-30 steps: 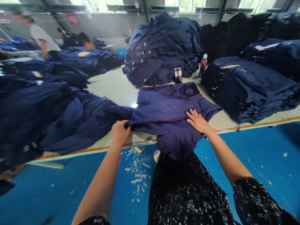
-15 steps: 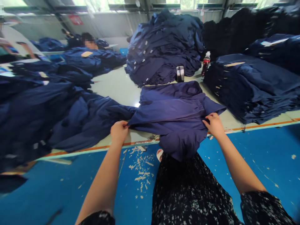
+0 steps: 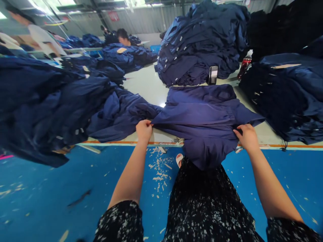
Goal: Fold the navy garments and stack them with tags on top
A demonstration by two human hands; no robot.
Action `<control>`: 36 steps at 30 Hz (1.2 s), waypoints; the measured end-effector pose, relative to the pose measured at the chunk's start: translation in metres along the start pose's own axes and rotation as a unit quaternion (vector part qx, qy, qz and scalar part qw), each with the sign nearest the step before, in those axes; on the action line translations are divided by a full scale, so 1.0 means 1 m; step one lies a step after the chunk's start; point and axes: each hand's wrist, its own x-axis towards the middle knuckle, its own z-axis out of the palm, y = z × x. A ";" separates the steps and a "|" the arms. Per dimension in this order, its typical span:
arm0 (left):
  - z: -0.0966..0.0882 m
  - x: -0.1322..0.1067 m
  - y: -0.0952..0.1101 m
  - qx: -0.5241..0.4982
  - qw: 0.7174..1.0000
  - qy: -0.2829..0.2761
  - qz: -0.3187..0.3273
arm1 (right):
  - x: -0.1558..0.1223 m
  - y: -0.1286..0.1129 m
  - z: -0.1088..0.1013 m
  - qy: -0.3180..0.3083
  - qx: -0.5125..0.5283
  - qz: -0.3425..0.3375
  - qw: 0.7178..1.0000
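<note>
A navy blue garment point(image 3: 202, 114) lies spread on the pale table point(image 3: 148, 90) in front of me, its near part hanging over the table edge. My left hand point(image 3: 143, 130) is closed in a pinch on the garment's left edge. My right hand point(image 3: 246, 136) is closed on the fabric at the garment's right side, near the orange-striped table edge. Both arms reach forward over my dark patterned dress.
Heaps of navy garments lie at left point(image 3: 50, 101), a tall stack point(image 3: 202, 43) stands behind, and a folded stack point(image 3: 290, 97) sits at right. A phone point(image 3: 212, 75) and a red bottle point(image 3: 246, 64) stand on the table. Other people work at far left. The floor point(image 3: 63, 188) is blue.
My right hand went from lying flat on the garment to gripping its right side. The view swung so the left heaps loom larger. My left hand kept its pinch.
</note>
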 end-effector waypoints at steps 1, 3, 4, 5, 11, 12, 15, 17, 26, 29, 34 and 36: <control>-0.001 0.000 -0.001 0.009 1.000 -0.004 0.006 | 0.000 0.000 -0.002 -0.004 0.002 -0.003 1.000; -0.005 0.000 -0.002 0.018 0.999 -0.021 0.018 | 0.001 0.001 -0.008 -0.024 0.008 -0.015 1.000; -0.008 0.001 -0.003 0.018 0.999 -0.030 0.020 | 0.002 0.002 -0.012 -0.040 0.010 -0.021 0.999; -0.011 0.001 -0.001 0.017 0.999 -0.032 0.020 | 0.005 0.002 -0.017 -0.057 0.012 -0.027 0.998; -0.014 0.004 0.059 0.020 0.987 0.026 0.158 | 0.054 -0.020 -0.034 -0.083 0.005 -0.073 0.994; -0.008 0.007 0.078 0.009 0.981 0.008 0.196 | 0.066 -0.028 -0.030 -0.091 0.003 -0.086 0.992; 0.015 0.019 0.129 0.007 0.959 -0.072 0.273 | 0.097 -0.049 -0.012 -0.146 0.000 -0.136 0.980; 0.031 0.027 0.151 0.046 0.948 -0.134 0.285 | 0.109 -0.052 0.004 -0.203 -0.011 -0.162 0.966; 0.068 0.019 0.138 0.164 0.953 -0.203 0.154 | 0.107 -0.021 0.040 -0.266 -0.042 -0.173 0.947; 0.068 0.021 0.139 0.166 0.951 -0.211 0.151 | 0.109 -0.023 0.039 -0.269 -0.039 -0.173 0.947; 0.048 0.012 0.145 0.138 0.950 -0.190 0.206 | 0.110 -0.032 0.020 -0.281 -0.044 -0.191 0.939; 0.039 -0.003 0.144 0.118 0.940 -0.187 0.259 | 0.101 -0.037 0.013 -0.258 -0.022 -0.230 0.938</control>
